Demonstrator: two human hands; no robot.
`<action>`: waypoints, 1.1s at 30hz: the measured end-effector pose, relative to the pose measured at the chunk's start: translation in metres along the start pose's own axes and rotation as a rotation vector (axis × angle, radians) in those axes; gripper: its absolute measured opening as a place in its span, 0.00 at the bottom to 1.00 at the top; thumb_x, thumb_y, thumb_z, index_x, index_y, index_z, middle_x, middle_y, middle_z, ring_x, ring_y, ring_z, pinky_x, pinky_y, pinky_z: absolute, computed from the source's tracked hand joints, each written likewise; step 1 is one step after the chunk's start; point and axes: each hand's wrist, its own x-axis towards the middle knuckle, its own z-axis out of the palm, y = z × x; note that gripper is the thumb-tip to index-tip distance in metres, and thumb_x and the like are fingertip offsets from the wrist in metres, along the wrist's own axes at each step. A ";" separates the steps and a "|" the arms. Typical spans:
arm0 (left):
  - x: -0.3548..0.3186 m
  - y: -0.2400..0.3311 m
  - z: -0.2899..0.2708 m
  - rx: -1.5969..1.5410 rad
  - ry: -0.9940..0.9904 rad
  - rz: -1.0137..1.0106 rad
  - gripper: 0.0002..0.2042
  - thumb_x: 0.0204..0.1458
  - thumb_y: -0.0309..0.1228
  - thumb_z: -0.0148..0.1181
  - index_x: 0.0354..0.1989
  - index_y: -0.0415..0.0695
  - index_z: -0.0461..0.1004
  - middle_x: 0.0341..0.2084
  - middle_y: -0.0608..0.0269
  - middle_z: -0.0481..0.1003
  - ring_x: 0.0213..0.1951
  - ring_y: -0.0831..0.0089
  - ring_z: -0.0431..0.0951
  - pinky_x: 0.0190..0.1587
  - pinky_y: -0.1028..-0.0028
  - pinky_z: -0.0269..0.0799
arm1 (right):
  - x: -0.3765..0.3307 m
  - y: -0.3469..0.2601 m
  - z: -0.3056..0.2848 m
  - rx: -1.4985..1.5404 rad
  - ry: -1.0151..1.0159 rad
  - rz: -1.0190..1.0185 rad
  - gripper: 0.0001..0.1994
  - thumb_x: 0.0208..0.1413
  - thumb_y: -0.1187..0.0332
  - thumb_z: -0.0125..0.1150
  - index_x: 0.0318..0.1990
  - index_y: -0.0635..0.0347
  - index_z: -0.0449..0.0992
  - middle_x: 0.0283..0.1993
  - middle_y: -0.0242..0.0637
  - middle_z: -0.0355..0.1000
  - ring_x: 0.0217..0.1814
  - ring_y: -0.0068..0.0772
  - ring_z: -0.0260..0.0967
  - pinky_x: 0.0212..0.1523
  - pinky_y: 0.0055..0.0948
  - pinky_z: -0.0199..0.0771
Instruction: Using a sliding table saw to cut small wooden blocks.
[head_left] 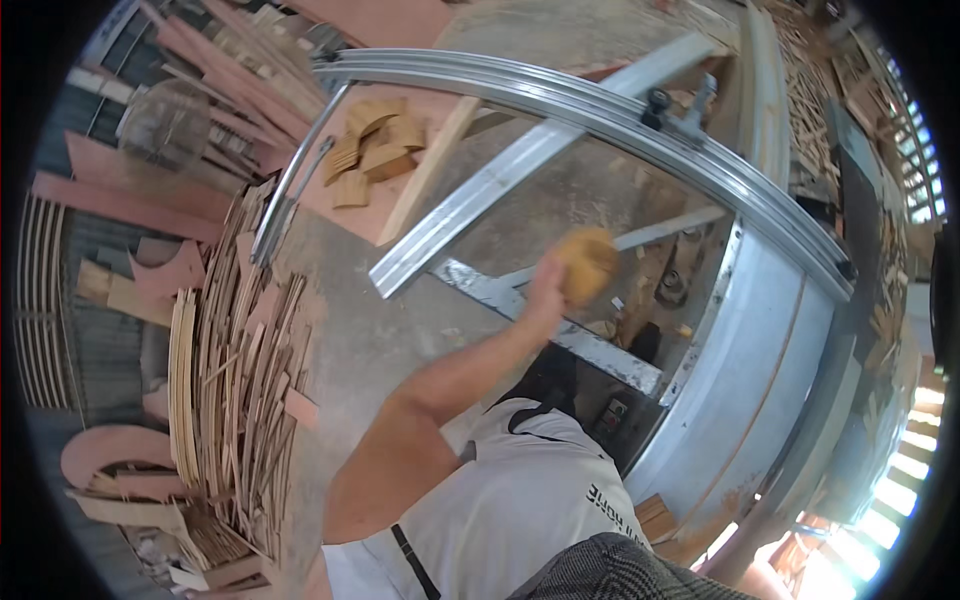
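My left arm reaches across in front of my body. My left hand [547, 288] is closed on a curved yellow-brown wood block [588, 266], slightly blurred, above the open frame of a sliding table saw. At the far left of the frame, several similar cut wood blocks [385, 160] lie loosely piled on a pinkish board [357, 212]. Part of what looks like my right arm shows at the lower right, beside the pale metal saw table [745, 355]; my right hand itself does not show.
A long aluminium fence rail [480, 72] with a clamp [690, 118] spans the far side. A metal beam [480, 205] crosses diagonally beneath it. Thin wood strips [235, 385] heap on the left floor, near pinkish board offcuts [120, 455]. Wood scraps lie at far right.
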 end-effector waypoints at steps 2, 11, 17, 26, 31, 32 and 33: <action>-0.005 0.048 -0.064 0.102 0.285 0.223 0.24 0.71 0.48 0.44 0.71 0.54 0.58 0.56 0.63 0.71 0.50 0.68 0.77 0.43 0.67 0.79 | -0.008 -0.044 -0.021 0.010 0.030 -0.024 0.22 0.68 0.59 0.54 0.57 0.69 0.76 0.62 0.57 0.72 0.66 0.57 0.68 0.68 0.46 0.67; 0.062 0.256 -0.284 0.499 1.019 0.929 0.23 0.68 0.35 0.48 0.66 0.34 0.65 0.58 0.43 0.73 0.56 0.52 0.74 0.59 0.61 0.69 | -0.080 -0.194 -0.021 0.131 0.071 -0.187 0.23 0.66 0.58 0.59 0.57 0.71 0.75 0.59 0.57 0.72 0.66 0.58 0.67 0.68 0.47 0.67; 0.163 0.252 -0.184 1.346 0.646 0.825 0.23 0.67 0.34 0.52 0.67 0.34 0.65 0.61 0.45 0.71 0.59 0.55 0.73 0.61 0.63 0.70 | -0.189 -0.263 -0.027 0.392 0.103 0.289 0.20 0.64 0.59 0.61 0.56 0.65 0.77 0.57 0.54 0.73 0.63 0.57 0.69 0.64 0.48 0.70; 0.187 0.119 -0.136 1.432 -0.372 0.885 0.19 0.65 0.31 0.58 0.61 0.36 0.72 0.61 0.50 0.71 0.60 0.59 0.73 0.61 0.64 0.71 | -0.355 -0.361 -0.039 0.354 0.090 0.380 0.16 0.57 0.64 0.69 0.50 0.60 0.79 0.50 0.47 0.78 0.51 0.50 0.77 0.51 0.40 0.79; 0.090 0.044 0.005 1.187 -1.337 0.282 0.18 0.64 0.29 0.61 0.60 0.34 0.73 0.58 0.50 0.75 0.60 0.62 0.75 0.62 0.68 0.68 | -0.398 -0.389 -0.046 0.510 0.242 0.876 0.16 0.57 0.65 0.70 0.50 0.60 0.80 0.49 0.46 0.79 0.43 0.47 0.80 0.45 0.38 0.80; 0.078 0.037 0.020 1.195 -1.397 0.202 0.18 0.64 0.29 0.60 0.60 0.34 0.73 0.58 0.50 0.75 0.59 0.62 0.75 0.63 0.67 0.68 | -0.394 -0.386 -0.047 0.458 0.275 0.869 0.16 0.57 0.64 0.70 0.50 0.60 0.80 0.48 0.46 0.79 0.41 0.47 0.80 0.43 0.39 0.80; 0.067 0.031 0.036 1.197 -1.456 0.123 0.18 0.64 0.29 0.60 0.60 0.34 0.73 0.57 0.50 0.76 0.59 0.63 0.75 0.63 0.67 0.68 | -0.387 -0.380 -0.049 0.402 0.311 0.858 0.16 0.57 0.63 0.70 0.50 0.60 0.80 0.47 0.46 0.79 0.40 0.47 0.80 0.42 0.39 0.80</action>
